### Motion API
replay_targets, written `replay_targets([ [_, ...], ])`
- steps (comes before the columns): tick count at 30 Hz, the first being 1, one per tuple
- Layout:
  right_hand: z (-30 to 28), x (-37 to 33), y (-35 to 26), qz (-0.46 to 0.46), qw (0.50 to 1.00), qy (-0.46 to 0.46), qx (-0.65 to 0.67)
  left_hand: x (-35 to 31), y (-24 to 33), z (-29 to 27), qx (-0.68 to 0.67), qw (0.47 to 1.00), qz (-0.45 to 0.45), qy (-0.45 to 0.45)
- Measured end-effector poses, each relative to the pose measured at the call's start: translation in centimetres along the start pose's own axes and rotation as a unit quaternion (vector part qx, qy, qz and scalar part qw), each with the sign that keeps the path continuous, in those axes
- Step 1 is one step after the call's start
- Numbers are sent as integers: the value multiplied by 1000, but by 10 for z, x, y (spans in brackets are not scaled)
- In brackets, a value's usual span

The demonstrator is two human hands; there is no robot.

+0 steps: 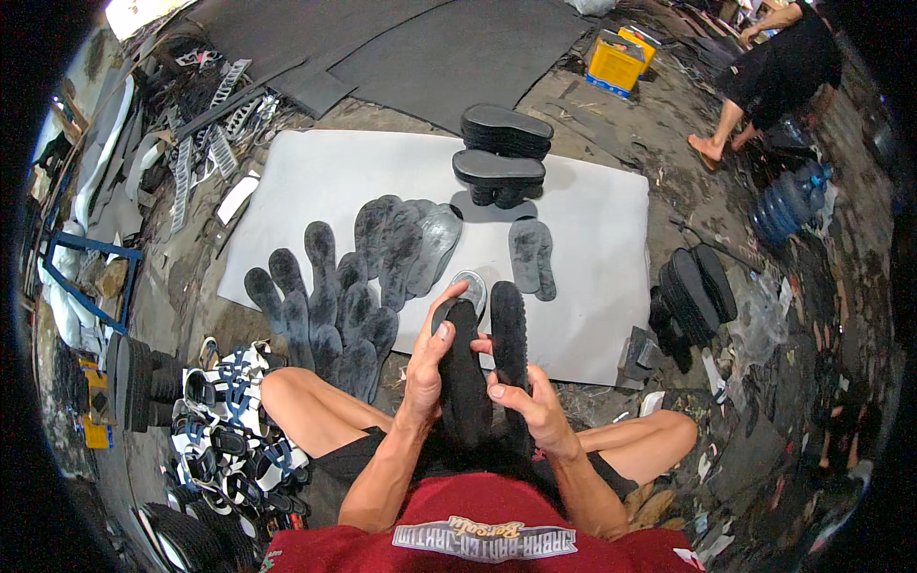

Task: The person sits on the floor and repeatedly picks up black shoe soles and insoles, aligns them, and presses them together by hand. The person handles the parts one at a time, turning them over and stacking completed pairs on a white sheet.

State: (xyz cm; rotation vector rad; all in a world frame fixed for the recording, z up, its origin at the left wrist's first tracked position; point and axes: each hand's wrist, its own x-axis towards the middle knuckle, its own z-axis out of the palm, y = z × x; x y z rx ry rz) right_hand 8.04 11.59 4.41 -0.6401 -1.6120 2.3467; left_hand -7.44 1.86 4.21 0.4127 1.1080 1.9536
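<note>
Both my hands are up in front of my lap, each closed on a black shoe sole. My left hand (pixel 423 377) grips one sole (pixel 463 368) by its left side, with fingers along its upper end. A second, thick sole (pixel 507 329) with a notched edge stands upright in my right hand (pixel 540 411), thumb across its face. The two soles are side by side, a narrow gap between their upper parts. Just beyond them is a round silvery tin (pixel 473 283), partly hidden. Several dark grey insoles (pixel 325 267) overlap on the white sheet (pixel 592 286) to the left.
Stacked black soles (pixel 499 167) stand at the sheet's far edge, near a pair of grey insoles (pixel 530 256). More soles (pixel 693 291) lie at right. Strappy sandal uppers (pixel 234 420) heap beside my left knee. A yellow container (pixel 616 62) and another person (pixel 778 72) are far right.
</note>
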Motion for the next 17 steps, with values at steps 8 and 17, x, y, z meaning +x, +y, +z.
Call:
replay_targets([
  [8,-4,-5,10,24,997,29,61,0,-3,0,104,994,-26,-9],
  [17,-16,-17,12,63,996,34,49,6,-39,-2,95,994,-44,-36],
])
